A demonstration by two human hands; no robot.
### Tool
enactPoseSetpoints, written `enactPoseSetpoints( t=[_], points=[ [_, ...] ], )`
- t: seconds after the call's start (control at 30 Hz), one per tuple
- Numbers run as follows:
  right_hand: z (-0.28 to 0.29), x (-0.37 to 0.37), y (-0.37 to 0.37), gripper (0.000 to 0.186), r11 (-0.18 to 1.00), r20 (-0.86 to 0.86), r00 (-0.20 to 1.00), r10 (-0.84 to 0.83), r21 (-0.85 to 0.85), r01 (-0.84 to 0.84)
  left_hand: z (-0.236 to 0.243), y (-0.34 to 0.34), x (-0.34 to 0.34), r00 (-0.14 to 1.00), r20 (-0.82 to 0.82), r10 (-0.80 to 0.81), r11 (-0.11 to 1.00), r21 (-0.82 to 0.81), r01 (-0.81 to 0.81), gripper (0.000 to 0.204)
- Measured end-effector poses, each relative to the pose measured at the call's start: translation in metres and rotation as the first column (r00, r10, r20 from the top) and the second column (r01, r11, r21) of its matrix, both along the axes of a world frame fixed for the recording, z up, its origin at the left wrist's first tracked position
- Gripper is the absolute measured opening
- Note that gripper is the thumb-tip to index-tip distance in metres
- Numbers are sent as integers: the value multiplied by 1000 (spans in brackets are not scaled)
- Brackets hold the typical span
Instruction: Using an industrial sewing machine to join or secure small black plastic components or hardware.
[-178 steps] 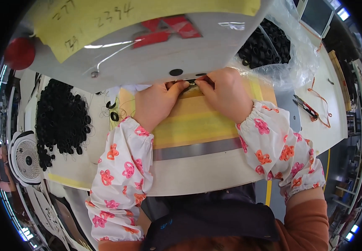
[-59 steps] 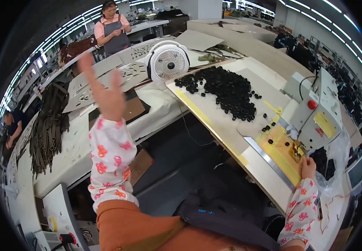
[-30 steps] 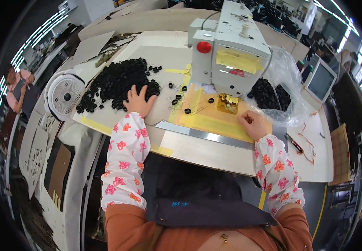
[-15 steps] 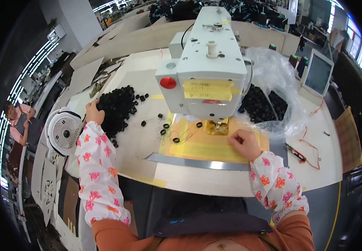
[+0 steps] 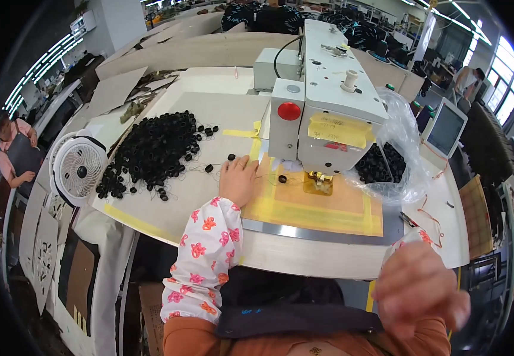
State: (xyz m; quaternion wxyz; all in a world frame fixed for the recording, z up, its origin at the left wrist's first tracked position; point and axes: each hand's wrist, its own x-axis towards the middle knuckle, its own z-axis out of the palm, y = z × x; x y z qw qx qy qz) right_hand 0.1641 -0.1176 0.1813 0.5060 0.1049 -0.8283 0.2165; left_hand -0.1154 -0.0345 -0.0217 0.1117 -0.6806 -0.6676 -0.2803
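My left hand (image 5: 239, 181) lies palm down at the left edge of the yellow-taped board (image 5: 304, 204), fingers stretched out. Whatever is beneath it is hidden. Just past its fingertips sits a small black ring-shaped loop (image 5: 231, 157), and another black loop (image 5: 282, 178) with trailing thread lies between the hand and the white sewing machine (image 5: 340, 77). Close to me on the right, my right hand (image 5: 420, 288) is raised off the table and smeared by motion; its fingers cannot be read. A large pile of black loops (image 5: 156, 148) spreads over the table's left side.
A white fan (image 5: 79, 171) stands at the table's left edge. Right of the machine are a clear plastic bag (image 5: 402, 184) holding more black loops, a screen (image 5: 447, 127) and an orange cord (image 5: 432, 219). A co-worker (image 5: 19, 151) is at far left.
My left hand has moved right, from the pile to the board's left edge. My right hand has left the board beside the needle and come back toward me. The view has shifted.
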Motion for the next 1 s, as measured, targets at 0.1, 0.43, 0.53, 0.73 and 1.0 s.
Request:
enactPoseSetpoints(
  t=[0.1,0.43,0.53,0.73,1.0],
  points=[
    [16,-30,-15,46,938,-120,930,346,44,-343,-6,1,-5,998,48,-37,998,55,34,24],
    [21,-71,-28,33,854,-278,813,511,56,-517,-2,-9,0,981,161,-107,990,105,91,22],
    [24,-69,-31,33,803,-253,776,578,8,-595,-3,-13,-7,979,192,-68,997,53,59,21],
    [11,-62,-33,20,865,-349,796,494,100,-492,-5,-12,-5,968,229,-103,994,58,92,22],
    [59,-110,-84,18,963,-928,351,124,27,-269,-1,-2,1,953,270,-137,991,49,128,23]
  ],
)
